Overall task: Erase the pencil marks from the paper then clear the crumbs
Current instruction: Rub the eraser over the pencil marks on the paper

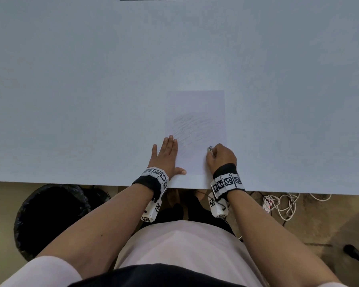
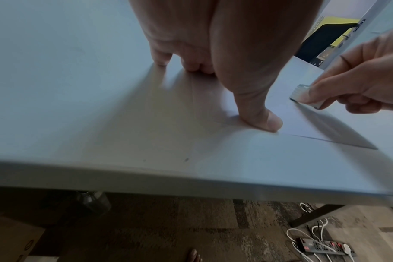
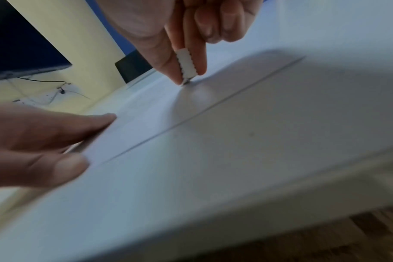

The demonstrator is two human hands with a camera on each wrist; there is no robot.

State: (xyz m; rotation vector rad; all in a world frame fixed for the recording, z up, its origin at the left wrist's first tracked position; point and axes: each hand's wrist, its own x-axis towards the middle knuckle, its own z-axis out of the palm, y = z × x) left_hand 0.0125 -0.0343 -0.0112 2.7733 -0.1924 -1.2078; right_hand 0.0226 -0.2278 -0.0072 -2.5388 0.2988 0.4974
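Paper (image 1: 195,104), flat and pencil-shaded, pressed by spread left hand (image 1: 167,155); right hand (image 1: 221,156) pinches ridged eraser (image 3: 186,64).

1. I can't read any txt, brand or nr in the 3 views.
2. Wristbands (image 1: 156,175) carry black-and-white square marker codes: patterns only, no letters.
3. Same codes on the wrist camera housings (image 1: 151,212), nothing legible.
4. Paper (image 1: 195,104) shows only grey pencil scribble (image 1: 192,129), no words.
5. Eraser (image 3: 186,63): no print I can make out.
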